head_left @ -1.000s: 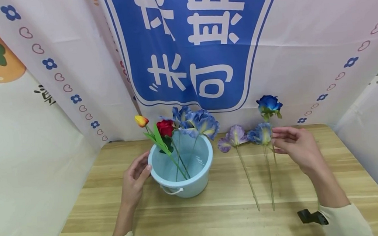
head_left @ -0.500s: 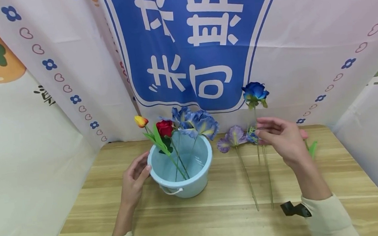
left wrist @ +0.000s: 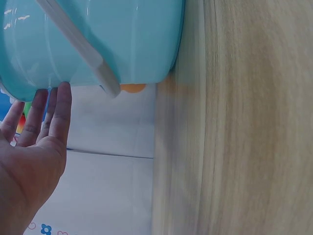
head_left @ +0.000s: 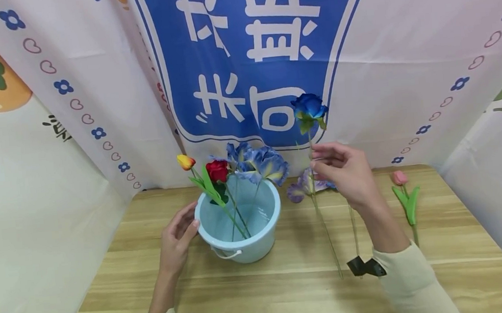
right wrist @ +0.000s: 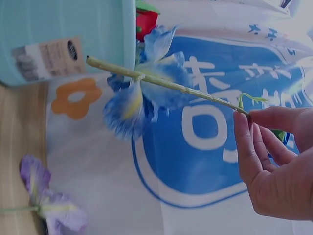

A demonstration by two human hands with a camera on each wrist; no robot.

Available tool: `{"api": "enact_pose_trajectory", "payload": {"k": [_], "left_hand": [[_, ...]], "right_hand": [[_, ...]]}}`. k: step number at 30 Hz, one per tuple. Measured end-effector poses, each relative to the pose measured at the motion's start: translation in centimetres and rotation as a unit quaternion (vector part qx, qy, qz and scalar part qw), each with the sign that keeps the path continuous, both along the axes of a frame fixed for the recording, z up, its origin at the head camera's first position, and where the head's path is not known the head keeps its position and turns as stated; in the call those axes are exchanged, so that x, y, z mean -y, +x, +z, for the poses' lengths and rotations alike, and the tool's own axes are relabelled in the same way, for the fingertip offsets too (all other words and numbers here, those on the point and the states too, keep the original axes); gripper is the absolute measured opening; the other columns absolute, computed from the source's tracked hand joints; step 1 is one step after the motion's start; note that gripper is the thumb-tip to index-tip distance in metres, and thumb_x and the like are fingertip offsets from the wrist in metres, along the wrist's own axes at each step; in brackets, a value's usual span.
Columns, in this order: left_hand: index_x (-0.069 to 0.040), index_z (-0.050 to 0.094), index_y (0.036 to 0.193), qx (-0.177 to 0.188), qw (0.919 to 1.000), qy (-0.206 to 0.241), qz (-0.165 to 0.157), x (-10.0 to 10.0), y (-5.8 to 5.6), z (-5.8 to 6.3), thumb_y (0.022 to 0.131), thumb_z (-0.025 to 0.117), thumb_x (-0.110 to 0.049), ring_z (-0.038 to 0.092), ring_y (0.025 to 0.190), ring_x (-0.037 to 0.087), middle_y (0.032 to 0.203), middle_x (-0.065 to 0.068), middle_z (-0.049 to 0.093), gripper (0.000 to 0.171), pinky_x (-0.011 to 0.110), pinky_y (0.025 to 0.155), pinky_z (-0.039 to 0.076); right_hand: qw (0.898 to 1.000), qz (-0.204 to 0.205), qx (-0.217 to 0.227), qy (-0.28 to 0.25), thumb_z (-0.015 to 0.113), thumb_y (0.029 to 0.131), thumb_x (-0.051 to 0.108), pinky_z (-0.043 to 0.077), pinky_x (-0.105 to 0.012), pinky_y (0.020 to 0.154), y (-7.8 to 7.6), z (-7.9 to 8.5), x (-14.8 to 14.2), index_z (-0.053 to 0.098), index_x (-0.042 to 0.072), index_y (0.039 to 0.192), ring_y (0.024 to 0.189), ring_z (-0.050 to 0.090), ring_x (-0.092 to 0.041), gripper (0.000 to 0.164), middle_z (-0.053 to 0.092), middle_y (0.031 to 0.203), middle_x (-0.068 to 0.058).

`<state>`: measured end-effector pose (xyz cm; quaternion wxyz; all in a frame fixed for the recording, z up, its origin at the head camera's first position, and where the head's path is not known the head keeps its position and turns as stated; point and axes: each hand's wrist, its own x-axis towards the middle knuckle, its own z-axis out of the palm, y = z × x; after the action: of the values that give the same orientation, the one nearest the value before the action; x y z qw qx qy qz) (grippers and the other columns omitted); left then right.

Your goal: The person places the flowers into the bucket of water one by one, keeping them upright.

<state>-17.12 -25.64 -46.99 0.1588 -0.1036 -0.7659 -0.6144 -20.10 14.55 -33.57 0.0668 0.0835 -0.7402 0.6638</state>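
Observation:
My right hand (head_left: 343, 174) pinches the thin green stem of an artificial blue rose (head_left: 310, 106) between thumb and fingertips. The rose is upright in the air, right of the light blue bucket (head_left: 258, 247). In the right wrist view, the stem's bare lower end (right wrist: 117, 68) overlaps the bucket's side. My left hand (head_left: 175, 238) touches the bucket's left side near the rim, its fingers (left wrist: 58, 112) fairly straight against the wall. Inside the bucket lean a red rose (head_left: 217, 171), an orange-yellow tulip (head_left: 186, 162) and blue irises (head_left: 262, 163).
A purple iris (head_left: 295, 192) lies on the wooden table (head_left: 266, 297) behind the held stem. Another blue iris is mostly hidden by my right hand. A pink tulip (head_left: 400, 178) lies farther right. Behind the table hangs a printed cloth (head_left: 403, 66).
My right hand has carried the blue rose up and left toward the bucket, uncovering the pink tulip on the right. My left hand stays at the bucket.

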Motion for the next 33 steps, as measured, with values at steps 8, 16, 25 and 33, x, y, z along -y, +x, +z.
{"api": "enact_pose_trajectory", "payload": {"k": [8,16,25,33], "left_hand": [[0.005,0.058,0.148,-0.003,0.9999,0.011,0.001,0.0,0.0,-0.2,0.105,0.061,0.000,0.068,0.122,0.001,0.130,-0.013,0.069,0.043,0.014,0.104,0.057],[0.005,0.057,0.148,-0.005,0.9999,0.011,-0.002,0.0,0.0,-0.2,0.106,0.061,0.000,0.067,0.123,0.002,0.132,-0.014,0.069,0.043,0.014,0.105,0.056],[0.004,0.057,0.149,0.000,1.0000,0.007,0.002,-0.1,0.0,-0.1,0.106,0.061,-0.001,0.067,0.123,0.002,0.132,-0.015,0.068,0.043,0.013,0.105,0.056],[0.004,0.057,0.149,-0.001,1.0000,0.008,0.003,0.0,0.0,-0.2,0.106,0.061,-0.001,0.067,0.122,0.001,0.132,-0.015,0.068,0.043,0.014,0.105,0.057]], "right_hand": [[0.999,0.019,-0.023,-0.026,0.073,0.097,-0.003,0.070,-0.029,0.079,-0.9,0.9,2.5,0.068,-0.003,0.135,0.093,0.073,-0.012,0.038,0.072,0.113,-0.007],[0.998,0.029,-0.037,-0.052,0.074,0.096,-0.003,0.070,-0.031,0.079,-1.3,1.7,4.5,0.069,-0.001,0.134,0.094,0.075,-0.015,0.039,0.071,0.115,-0.011],[0.993,0.028,-0.067,-0.092,0.074,0.096,-0.005,0.070,-0.031,0.079,-1.7,2.3,6.8,0.068,-0.003,0.135,0.093,0.075,-0.014,0.040,0.071,0.119,-0.022],[0.991,0.039,-0.080,-0.101,0.074,0.096,-0.007,0.070,-0.032,0.078,-2.3,1.5,9.2,0.070,-0.004,0.131,0.091,0.074,-0.015,0.035,0.071,0.119,-0.027]]}}
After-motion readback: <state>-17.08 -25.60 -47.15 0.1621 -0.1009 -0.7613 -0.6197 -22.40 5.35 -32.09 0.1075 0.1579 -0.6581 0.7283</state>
